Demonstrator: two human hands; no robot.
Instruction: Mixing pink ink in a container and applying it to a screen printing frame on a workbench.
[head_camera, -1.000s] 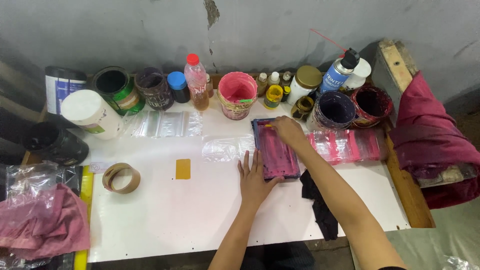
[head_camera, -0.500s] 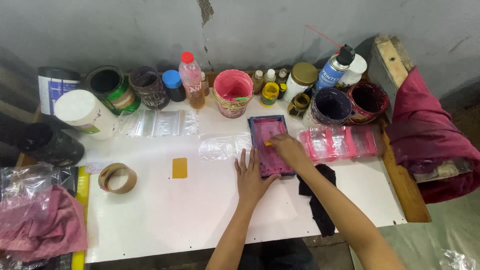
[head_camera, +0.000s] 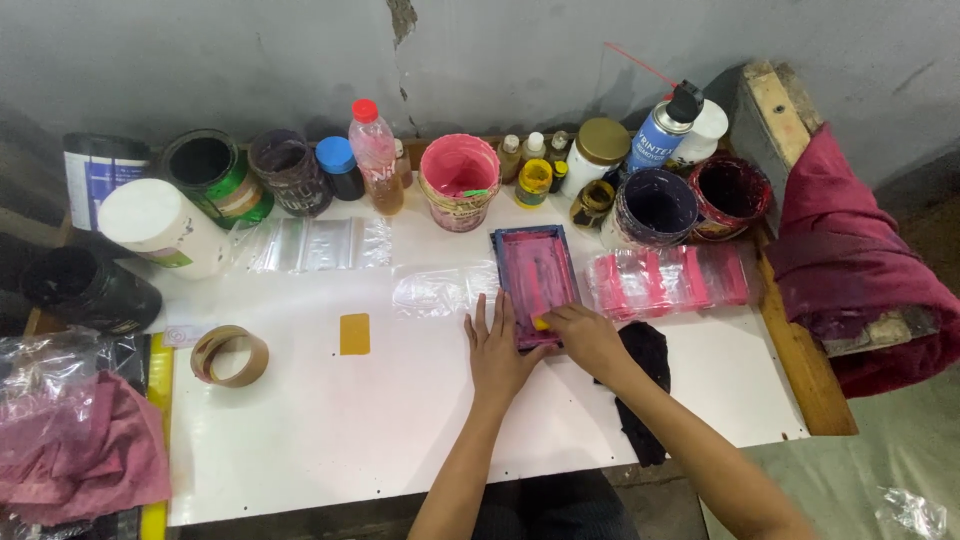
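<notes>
A small screen-printing frame, dark rimmed with pink ink on its mesh, lies on the white table. My left hand rests flat, fingers spread, at the frame's near left edge. My right hand is closed on a small yellow squeegee at the near end of the frame. A clear plastic bag lies just left of the frame. A row of pink-printed clear bags lies to its right. A black rag sits under my right forearm.
Ink tubs, cans, bottles and a spray can line the back wall, with a pink bucket behind the frame. A tape roll and a yellow tag lie at left. Pink cloths hang at both sides.
My right hand has dragged the squeegee from the far end of the frame down to its near end. My left hand stayed at the frame's near left edge.
</notes>
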